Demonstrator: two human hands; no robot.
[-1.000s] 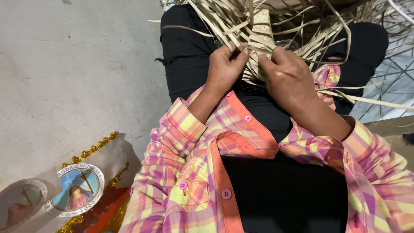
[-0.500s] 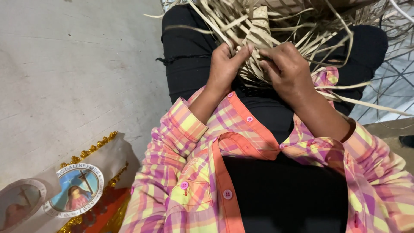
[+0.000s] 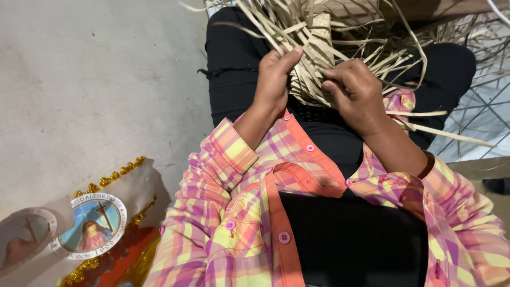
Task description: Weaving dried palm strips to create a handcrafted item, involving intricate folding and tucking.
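We've got the woven straw piece resting on our lap over the black trousers, loose strips fanning outward. Our left hand curls its fingers pinching strips at the weave's left edge; our right hand pinches strips beside it. A round badge lies on the floor to our left

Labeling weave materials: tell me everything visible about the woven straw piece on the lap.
The woven straw piece is pale tan, made of flat dried leaf-like strips. A narrow plaited band runs up its middle; loose unwoven strips fan out on all sides, some trailing right. It lies on the person's black-clad lap. The left hand grips its left edge, thumb raised; the right hand pinches strips on its right.
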